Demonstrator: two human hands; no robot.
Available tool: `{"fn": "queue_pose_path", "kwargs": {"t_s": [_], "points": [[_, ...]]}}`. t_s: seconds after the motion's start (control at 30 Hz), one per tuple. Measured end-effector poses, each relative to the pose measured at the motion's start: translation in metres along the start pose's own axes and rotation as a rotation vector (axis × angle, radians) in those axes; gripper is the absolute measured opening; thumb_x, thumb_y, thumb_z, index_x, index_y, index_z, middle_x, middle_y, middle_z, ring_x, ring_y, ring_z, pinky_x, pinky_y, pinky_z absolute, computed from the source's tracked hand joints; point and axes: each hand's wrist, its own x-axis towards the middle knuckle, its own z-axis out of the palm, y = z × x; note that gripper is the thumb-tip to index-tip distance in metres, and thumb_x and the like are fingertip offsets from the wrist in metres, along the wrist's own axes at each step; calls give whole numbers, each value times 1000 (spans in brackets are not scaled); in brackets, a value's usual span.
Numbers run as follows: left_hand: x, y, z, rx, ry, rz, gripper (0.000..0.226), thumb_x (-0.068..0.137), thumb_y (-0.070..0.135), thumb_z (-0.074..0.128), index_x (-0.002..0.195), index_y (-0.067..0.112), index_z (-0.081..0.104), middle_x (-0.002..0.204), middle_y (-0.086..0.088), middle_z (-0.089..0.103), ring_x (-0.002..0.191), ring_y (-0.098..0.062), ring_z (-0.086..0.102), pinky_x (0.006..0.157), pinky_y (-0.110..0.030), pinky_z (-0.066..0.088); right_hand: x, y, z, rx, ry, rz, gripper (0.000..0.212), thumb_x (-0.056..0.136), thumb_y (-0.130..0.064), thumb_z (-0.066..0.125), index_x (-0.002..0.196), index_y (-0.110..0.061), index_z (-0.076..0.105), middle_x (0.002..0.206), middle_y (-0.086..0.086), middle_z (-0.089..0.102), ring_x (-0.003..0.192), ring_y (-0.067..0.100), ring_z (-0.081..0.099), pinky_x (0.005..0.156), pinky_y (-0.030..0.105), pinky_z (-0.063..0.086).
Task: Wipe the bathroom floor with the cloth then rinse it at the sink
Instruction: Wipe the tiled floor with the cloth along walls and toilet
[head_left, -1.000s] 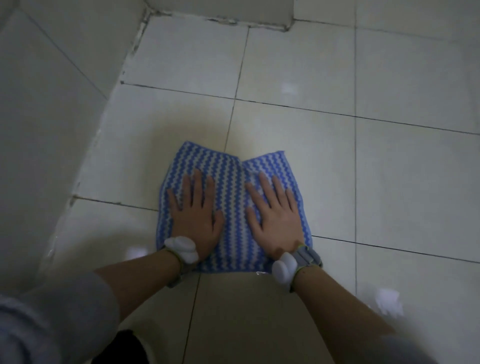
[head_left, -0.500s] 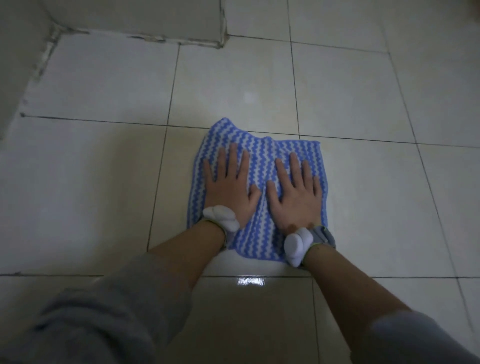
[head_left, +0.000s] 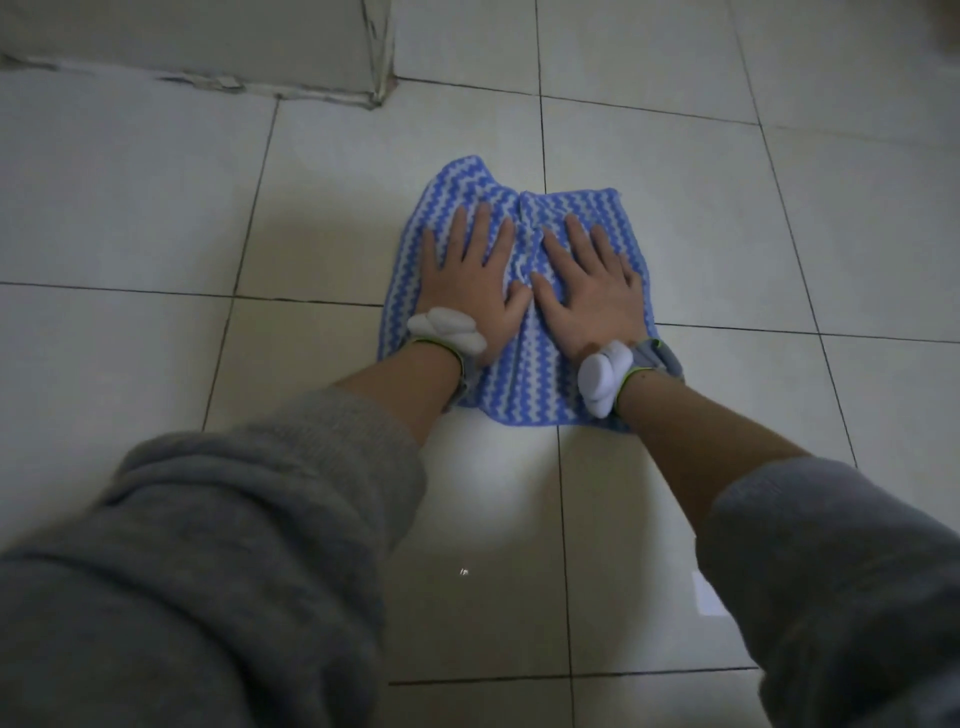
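Cloth (head_left: 524, 379) under two flat hands

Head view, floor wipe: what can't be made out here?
- Sink: not in the head view at all.
- Floor under the cloth: hidden by the cloth, so dirt there is unknowable.
- Cloth's middle: covered by the left hand and right hand, fingers spread flat.
- Wall base: cut off by the top edge.
- Wetness of the cloth: too dim to judge.

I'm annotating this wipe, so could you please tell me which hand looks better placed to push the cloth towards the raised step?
Left hand, probably: it presses the blue-and-white zigzag cloth on the side nearer the raised tiled step.
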Motion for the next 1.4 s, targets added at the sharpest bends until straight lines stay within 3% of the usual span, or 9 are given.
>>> {"fn": "queue_pose_path", "kwargs": {"t_s": [0.2, 0.4, 0.63, 0.77, 0.9, 1.03, 1.13, 1.27, 1.4], "points": [[-14, 2, -2, -62, 162, 156, 67, 96, 35, 29, 157, 9, 20, 165, -10, 17, 153, -25, 9, 122, -43, -2, -14, -2, 2, 14, 243, -21, 52, 101, -47, 39, 143, -20, 53, 159, 3, 36, 150, 25, 24, 121, 44, 17], [-69, 32, 5, -36, -89, 134, 71, 97, 52, 17, 159, 19, 5, 167, -8, -5, 153, -29, -8, 123, -48, -8, -92, 26, -6, 87, 147, 229, 54, 102, -52, 38, 152, -32, 36, 165, -1, 19, 153, 25, 10, 123, 45, 8], [-131, 131, 37, -6, -140, 456, 73, 94, 53, 30, 157, 17, 24, 166, -10, 13, 153, -33, 9, 121, -58, 9, -243, 75, -21, 33, 246, 519, 56, 102, -51, 32, 154, -31, 32, 165, -1, 20, 153, 23, 11, 123, 37, 4], [-171, 188, 56, 3, -173, 676, 71, 95, 53, 33, 156, 17, 27, 165, -11, 17, 152, -33, 13, 119, -59, 13, -333, 92, -19, -53, 331, 639, 56, 104, -41, 31, 153, -13, 35, 163, 10, 24, 152, 20, 7, 125, 37, 2], [-218, 225, 70, -8, -205, 820, 71, 95, 52, 33, 156, 17, 26, 165, -10, 16, 152, -33, 13, 119, -59, 14, -404, 89, -13, -100, 400, 497, 50, 104, -24, 37, 148, 0, 39, 158, 16, 31, 150, 26, 19, 124, 42, 15], [-231, 226, 75, -13, -192, 935, 65, 97, 49, 29, 155, 18, 30, 164, -9, 20, 152, -32, 15, 120, -55, 11, -426, 76, -2, -63, 402, 337, 49, 102, -25, 45, 141, 4, 48, 151, 18, 41, 143, 31, 37, 121, 40, 26], [-227, 222, 73, -21, -216, 958, 64, 98, 47, 27, 157, 23, 25, 166, -6, 15, 153, -28, 10, 122, -53, 7, -426, 71, -1, 1, 407, 493, 56, 102, -38, 45, 146, -4, 44, 154, 13, 41, 147, 28, 32, 120, 42, 28], [-228, 206, 68, -12, -236, 949, 63, 98, 48, 27, 157, 26, 23, 166, -3, 14, 153, -27, 6, 123, -50, 1, -428, 60, -3, 15, 338, 679, 58, 102, -53, 33, 154, -27, 32, 164, 2, 23, 153, 21, 13, 124, 39, 15], [-234, 182, 61, 16, -220, 953, 61, 99, 47, 32, 156, 27, 26, 165, -1, 18, 153, -27, 9, 122, -53, 4, -424, 34, 0, 15, 259, 752, 60, 102, -59, 29, 156, -35, 21, 166, -3, 12, 154, 18, 1, 124, 39, 7]]}}
